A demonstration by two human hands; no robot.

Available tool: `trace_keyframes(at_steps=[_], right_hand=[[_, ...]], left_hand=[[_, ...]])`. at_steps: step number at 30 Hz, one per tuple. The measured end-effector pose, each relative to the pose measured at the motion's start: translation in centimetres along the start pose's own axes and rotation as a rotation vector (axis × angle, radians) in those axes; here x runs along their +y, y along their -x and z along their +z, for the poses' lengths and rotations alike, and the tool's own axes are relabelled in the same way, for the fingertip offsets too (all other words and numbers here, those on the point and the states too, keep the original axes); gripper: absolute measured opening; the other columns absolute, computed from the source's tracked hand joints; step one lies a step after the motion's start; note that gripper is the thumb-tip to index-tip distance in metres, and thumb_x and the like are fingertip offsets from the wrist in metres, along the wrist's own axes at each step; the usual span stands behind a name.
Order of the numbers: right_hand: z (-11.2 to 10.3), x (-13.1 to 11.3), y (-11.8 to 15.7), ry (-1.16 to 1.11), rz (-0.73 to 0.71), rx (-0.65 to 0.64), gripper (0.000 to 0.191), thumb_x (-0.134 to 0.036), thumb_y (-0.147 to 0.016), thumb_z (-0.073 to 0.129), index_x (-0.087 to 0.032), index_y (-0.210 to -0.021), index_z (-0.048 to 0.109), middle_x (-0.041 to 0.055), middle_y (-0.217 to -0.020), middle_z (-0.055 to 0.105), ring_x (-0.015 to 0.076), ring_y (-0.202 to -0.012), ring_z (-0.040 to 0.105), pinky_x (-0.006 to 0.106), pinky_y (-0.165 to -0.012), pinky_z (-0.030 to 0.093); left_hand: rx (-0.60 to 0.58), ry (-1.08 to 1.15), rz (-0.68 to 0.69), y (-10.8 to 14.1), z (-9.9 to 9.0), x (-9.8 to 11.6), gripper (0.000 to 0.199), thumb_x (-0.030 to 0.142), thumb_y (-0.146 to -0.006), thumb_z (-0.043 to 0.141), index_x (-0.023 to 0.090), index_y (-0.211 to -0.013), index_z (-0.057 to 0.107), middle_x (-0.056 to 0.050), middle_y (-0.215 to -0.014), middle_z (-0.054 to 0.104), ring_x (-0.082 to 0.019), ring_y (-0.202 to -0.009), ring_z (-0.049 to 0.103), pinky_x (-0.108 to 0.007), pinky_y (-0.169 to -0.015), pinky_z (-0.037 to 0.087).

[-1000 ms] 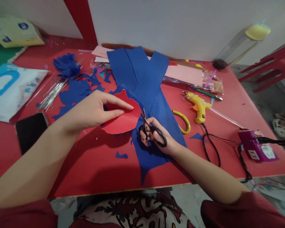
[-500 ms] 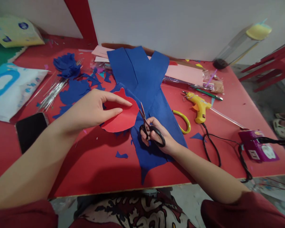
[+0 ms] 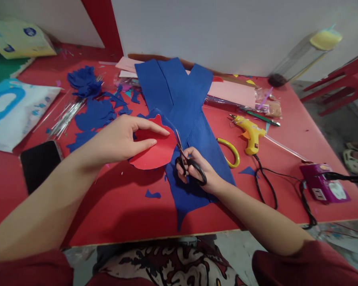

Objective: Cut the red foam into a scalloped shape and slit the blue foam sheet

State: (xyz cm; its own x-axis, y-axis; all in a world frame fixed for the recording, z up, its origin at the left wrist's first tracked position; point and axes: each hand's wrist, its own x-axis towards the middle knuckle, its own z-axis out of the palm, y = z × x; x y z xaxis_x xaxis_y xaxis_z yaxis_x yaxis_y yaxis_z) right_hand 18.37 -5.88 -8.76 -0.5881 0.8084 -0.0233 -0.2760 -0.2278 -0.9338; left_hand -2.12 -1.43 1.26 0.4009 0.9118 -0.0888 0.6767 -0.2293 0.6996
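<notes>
My left hand [image 3: 122,135] grips a red petal-shaped piece [image 3: 159,153] with blue material [image 3: 164,117] beneath it, thumb and fingers lying over the red face. In my right hand [image 3: 201,167] is a pair of black-handled scissors [image 3: 197,171], its fingers in the loops. The scissor blades touch the right edge of the red and blue pieces. Under both hands, long blue sheets [image 3: 181,95] lie crossed on the red table [image 3: 116,214]. Small blue scraps [image 3: 152,194] lie near the front.
On the right are a yellow glue gun [image 3: 250,133], a yellow handle loop [image 3: 231,153], a green cutter [image 3: 261,117] and a purple power block [image 3: 325,182]. On the left are a phone [image 3: 40,163], a wipes pack [image 3: 18,111], a blue flower [image 3: 85,81] and silver stems [image 3: 66,119].
My left hand has moved slightly right and toward me with the red and blue pieces. The scissor blades look nearly closed at their edge; my right hand has barely moved.
</notes>
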Motion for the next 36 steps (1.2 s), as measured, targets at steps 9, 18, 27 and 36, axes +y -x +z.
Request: trace_keyframes(at_steps=[9,18,27,36], right_hand=[[0.09,-0.12,0.03,-0.022,0.025,0.012,0.046,-0.056,-0.074,0.061,-0.023,-0.085,0.032,-0.0074,-0.064,0.045,0.0065,-0.049,0.044,0.021,-0.047,0.034],[0.0,-0.01,0.08,-0.048,0.036,0.005,0.046,-0.055,-0.073,0.062,-0.023,-0.084,0.031,-0.0089,-0.062,0.047,0.0048,-0.044,0.044,0.019,-0.043,0.031],[0.22,-0.28,0.09,-0.065,0.067,0.007,0.049,-0.057,-0.071,0.063,-0.023,-0.085,0.031,-0.0081,-0.062,0.048,0.0065,-0.047,0.045,0.021,-0.045,0.034],[0.02,-0.08,0.09,-0.077,0.045,0.009,0.047,-0.054,-0.072,0.064,-0.023,-0.085,0.031,-0.0085,-0.062,0.047,0.0052,-0.044,0.044,0.019,-0.043,0.032]], left_hand=[[0.013,0.036,0.005,0.02,0.07,-0.02,0.025,0.019,-0.069,0.06,0.023,-0.091,0.072,0.0,-0.069,0.069,-0.02,-0.084,0.065,-0.027,-0.074,0.051],[0.013,0.004,0.017,-0.09,0.08,-0.46,0.026,0.021,-0.07,0.059,0.022,-0.093,0.071,0.0,-0.072,0.07,-0.019,-0.084,0.065,-0.026,-0.074,0.051],[-0.002,0.057,0.013,-0.05,0.07,-0.18,0.024,0.017,-0.068,0.06,0.022,-0.089,0.072,0.001,-0.068,0.068,-0.02,-0.087,0.065,-0.028,-0.078,0.05],[0.004,0.059,0.015,-0.16,0.1,-0.23,0.024,0.018,-0.067,0.061,0.023,-0.089,0.072,0.001,-0.071,0.069,-0.021,-0.089,0.065,-0.028,-0.078,0.051]])
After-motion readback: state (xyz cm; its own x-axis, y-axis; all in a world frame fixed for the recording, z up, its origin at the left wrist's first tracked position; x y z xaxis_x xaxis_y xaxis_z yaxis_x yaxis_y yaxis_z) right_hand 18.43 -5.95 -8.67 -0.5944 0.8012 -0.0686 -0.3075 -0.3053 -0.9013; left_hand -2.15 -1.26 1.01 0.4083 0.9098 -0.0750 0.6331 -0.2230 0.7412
